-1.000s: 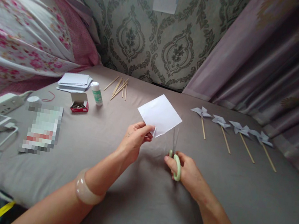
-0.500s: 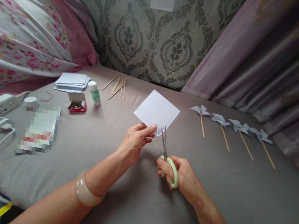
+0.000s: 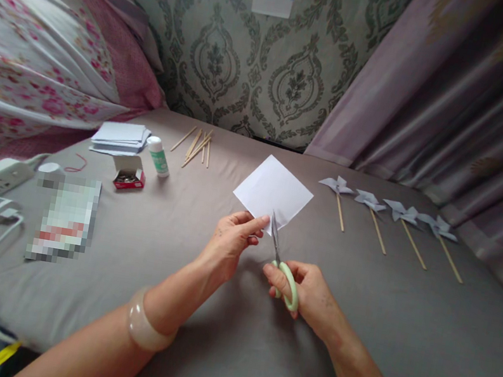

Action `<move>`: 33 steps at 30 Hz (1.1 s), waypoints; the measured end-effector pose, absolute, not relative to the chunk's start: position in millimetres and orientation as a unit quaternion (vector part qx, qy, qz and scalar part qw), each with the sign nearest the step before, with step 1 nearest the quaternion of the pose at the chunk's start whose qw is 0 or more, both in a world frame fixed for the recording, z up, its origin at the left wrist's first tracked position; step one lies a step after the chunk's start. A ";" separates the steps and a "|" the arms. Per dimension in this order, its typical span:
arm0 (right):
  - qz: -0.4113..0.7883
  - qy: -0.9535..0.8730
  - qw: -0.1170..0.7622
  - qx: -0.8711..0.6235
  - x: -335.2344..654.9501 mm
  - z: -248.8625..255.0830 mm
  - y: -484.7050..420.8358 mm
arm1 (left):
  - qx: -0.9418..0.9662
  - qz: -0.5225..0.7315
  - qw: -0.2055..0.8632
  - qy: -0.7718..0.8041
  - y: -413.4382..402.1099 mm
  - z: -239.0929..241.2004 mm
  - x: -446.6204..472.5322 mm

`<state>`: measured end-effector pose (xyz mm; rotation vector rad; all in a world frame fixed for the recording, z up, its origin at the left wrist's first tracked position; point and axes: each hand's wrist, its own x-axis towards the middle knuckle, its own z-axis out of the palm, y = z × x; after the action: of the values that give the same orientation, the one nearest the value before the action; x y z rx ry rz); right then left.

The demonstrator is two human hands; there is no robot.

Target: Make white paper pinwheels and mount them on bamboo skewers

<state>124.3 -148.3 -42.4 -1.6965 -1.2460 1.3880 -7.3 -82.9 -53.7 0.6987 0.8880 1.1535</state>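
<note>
Above the grey bed [image 3: 399, 342], the left hand [image 3: 233, 240] holds a white paper square [image 3: 273, 189] up in the air. Its grip is pinched tight on the bottom corner of the paper, with the thumb on top and the fingers under. The right hand [image 3: 306, 291] is closed around the green loops of the scissors [image 3: 278, 262]. The thin metal blades point up and meet the bottom edge of the paper, just beside the left thumb. I cannot tell if the blades are a bit apart or together.

I think two things could go wrong. The blades are very near the left fingers, so a snip could nick them. The paper is thin and floppy and is held by one corner only, so it could bend away and the cut could go crooked or tear.

The paper is flat, smooth and square, tipped like a diamond. The scissor loops are smooth plastic. The bed sheet is soft cloth.

To the right, four paper pinwheels [image 3: 339, 185] on thin wooden sticks lie in a row. Far to the left are loose wooden sticks [image 3: 195, 146], a small white glue bottle [image 3: 158, 157], a little open red box [image 3: 127, 175] and a stack of white paper [image 3: 120, 135]. A smooth, pale bangle [image 3: 146, 328] sits on the left wrist.
</note>
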 end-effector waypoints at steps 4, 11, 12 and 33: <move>0.508 -0.458 0.315 -0.658 122.7 -43.5 -147.8 | 0.312 0.513 0.695 0.395 -85.0 -54.5 -5.7; 0.481 -0.484 0.326 -0.654 126.2 -50.2 -148.5 | 0.310 0.515 0.699 0.388 -85.7 -54.2 -4.8; 0.479 -0.486 0.327 -0.654 126.5 -50.4 -148.5 | 0.310 0.516 0.699 0.387 -85.8 -54.1 -4.6; 0.454 -0.494 0.341 -0.658 129.5 -58.3 -148.8 | 0.290 0.509 0.709 0.393 -89.5 -51.4 -1.5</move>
<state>129.5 -148.8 -58.3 -1.7131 -1.2839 1.1822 -1.5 -89.5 -51.4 0.6431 0.8724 1.1308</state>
